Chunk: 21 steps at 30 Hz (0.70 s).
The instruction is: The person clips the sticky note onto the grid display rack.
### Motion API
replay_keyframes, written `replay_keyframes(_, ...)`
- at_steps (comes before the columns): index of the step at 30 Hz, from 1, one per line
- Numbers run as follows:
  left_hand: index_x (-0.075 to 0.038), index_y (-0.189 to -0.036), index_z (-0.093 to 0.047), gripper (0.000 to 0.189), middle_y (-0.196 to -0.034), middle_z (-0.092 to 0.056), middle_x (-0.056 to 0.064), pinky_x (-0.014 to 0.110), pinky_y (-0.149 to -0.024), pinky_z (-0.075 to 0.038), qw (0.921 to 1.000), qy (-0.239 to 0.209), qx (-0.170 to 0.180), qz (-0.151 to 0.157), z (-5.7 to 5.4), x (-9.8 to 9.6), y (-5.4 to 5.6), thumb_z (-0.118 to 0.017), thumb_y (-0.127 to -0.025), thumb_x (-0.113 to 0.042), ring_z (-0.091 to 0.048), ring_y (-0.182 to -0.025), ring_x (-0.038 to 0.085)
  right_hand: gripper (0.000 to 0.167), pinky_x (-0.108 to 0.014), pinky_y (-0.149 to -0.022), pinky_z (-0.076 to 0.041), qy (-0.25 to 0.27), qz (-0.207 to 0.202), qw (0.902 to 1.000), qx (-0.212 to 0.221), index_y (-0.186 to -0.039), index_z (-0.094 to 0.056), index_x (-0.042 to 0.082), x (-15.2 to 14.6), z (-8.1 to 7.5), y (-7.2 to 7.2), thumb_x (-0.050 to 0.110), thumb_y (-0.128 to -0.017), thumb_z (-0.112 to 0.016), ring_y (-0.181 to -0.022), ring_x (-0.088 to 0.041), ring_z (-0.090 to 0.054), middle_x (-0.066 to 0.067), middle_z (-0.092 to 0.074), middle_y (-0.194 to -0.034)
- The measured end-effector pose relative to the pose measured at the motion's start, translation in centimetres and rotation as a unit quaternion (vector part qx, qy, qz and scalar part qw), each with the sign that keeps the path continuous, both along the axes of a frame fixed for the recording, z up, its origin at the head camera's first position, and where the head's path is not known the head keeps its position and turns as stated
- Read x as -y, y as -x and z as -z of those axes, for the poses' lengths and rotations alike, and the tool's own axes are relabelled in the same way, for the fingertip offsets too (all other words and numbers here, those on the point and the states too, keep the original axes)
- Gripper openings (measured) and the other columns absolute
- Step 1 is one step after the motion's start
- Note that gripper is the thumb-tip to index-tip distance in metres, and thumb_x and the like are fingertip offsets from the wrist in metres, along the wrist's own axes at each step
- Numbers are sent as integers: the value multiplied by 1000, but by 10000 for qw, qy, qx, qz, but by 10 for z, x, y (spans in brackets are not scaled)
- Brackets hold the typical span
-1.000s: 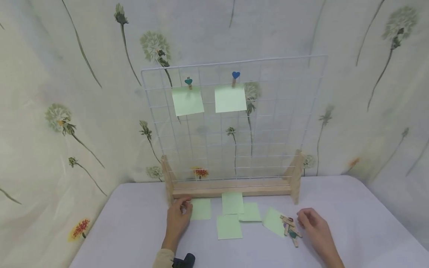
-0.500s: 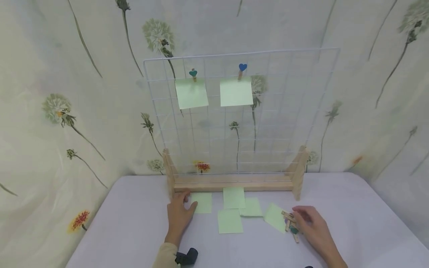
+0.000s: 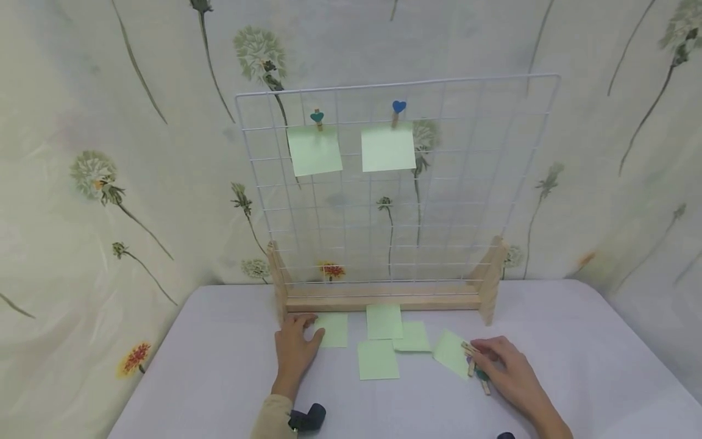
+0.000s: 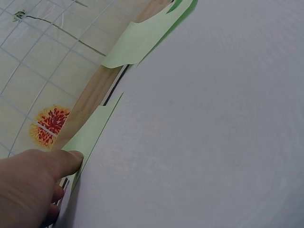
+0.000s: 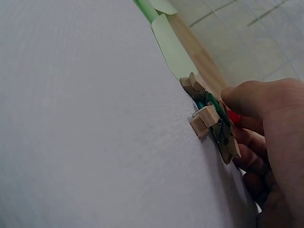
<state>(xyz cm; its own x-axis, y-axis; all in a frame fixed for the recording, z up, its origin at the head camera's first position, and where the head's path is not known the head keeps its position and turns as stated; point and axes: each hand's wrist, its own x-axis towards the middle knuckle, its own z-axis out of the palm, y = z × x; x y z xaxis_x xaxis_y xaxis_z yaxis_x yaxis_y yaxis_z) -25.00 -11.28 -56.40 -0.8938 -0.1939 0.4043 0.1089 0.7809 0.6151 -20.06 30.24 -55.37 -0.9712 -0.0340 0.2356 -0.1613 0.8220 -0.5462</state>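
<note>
My left hand (image 3: 296,347) rests at the left edge of a green sticky note (image 3: 336,331), which lies flat before the rack. Its thumb (image 4: 71,160) touches the note in the left wrist view, thumb and fingertips apart. My right hand (image 3: 510,369) is at a small pile of wooden clothespins (image 5: 206,118). Thumb and fingers close round a clothespin with a red top (image 5: 233,117), mostly hidden by the hand. Other clothespins (image 3: 485,387) lie beneath and beside the fingers, at the edge of a tilted note (image 3: 451,353).
A white wire grid (image 3: 439,183) stands upright in a wooden base (image 3: 384,303). Two green notes hang there, under a green heart clothespin (image 3: 317,117) and a blue heart clothespin (image 3: 399,108). More notes (image 3: 378,360) lie mid-table. A floral curtain (image 3: 137,201) hangs behind.
My right hand has moved left onto the clothespin pile, and its fingers have closed in. My left thumb has spread onto the note. The head view has tilted down a little.
</note>
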Motion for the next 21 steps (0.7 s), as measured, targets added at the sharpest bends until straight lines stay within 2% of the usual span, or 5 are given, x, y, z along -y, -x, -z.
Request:
replay_keyframes(5, -18, -95, -69, 25, -90, -61, 1, 33, -74, -32, 9999, -118, -58, 39, 2, 1, 1, -79, -73, -24, -56, -85, 17, 31, -24, -73, -45, -113, 31, 9999, 87, -115, -64, 20, -1, 1, 1, 40, -92, -57, -88, -5, -51, 5, -61, -101)
replay_keyframes(8, -20, -94, -69, 24, -89, -61, 0, 33, -73, -31, 9997, -175, -122, 72, 3, 1, 2, -79, -73, -24, -55, -79, 16, 31, -25, -73, -44, -77, 36, 9999, 135, -114, -64, 19, -2, 1, 2, 41, -92, -57, -88, -6, -51, 4, -61, -102)
replay_keyframes(12, -21, -91, -68, 19, -89, -61, -2, 30, -71, -28, 9996, -265, -61, 96, 3, 1, 2, -78, -75, -23, -50, -72, 12, 32, -24, -72, -44, 66, 111, 9997, 189, -112, -62, 21, -3, 1, 2, 44, -91, -58, -85, -3, -50, 5, -60, -100)
replay_keyframes(21, -20, -85, -67, 5, -88, -61, -3, 31, -74, -29, 9988, -469, 125, 29, -1, 0, 1, -71, -81, -21, -51, -72, 12, 29, -22, -70, -42, 402, 429, 9977, 334, -111, -58, 23, -2, 0, 1, 45, -91, -57, -82, -1, -51, 5, -59, -101)
